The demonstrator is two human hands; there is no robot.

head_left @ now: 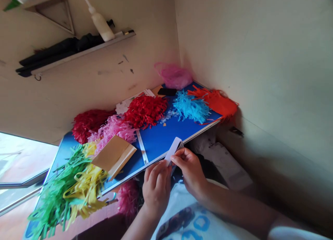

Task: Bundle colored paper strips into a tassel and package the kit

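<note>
Close to the front edge of a blue table (pixel 156 143), both hands hold a narrow, pale white strip (pixel 173 151) that looks like paper or card, tilted up to the right. My left hand (pixel 156 186) has its fingers curled around the lower end. Higher up, the thumb and fingers of my right hand (pixel 189 167) pinch the strip's right side. Something dark shows behind its top; I cannot make out what. Nearest on the tabletop lies a flat brown cardboard piece (pixel 111 155).
Shredded paper bundles lie across the table: green (pixel 63 184), yellow (pixel 88 189), pink (pixel 114 130), dark red (pixel 91 123), red (pixel 146 110), blue (pixel 191 106) and orange (pixel 221 103). A black phone-like object (pixel 167 92) and pink plastic bag (pixel 175 77) sit behind. The wall shelf (pixel 83 54) holds a bottle (pixel 101 24).
</note>
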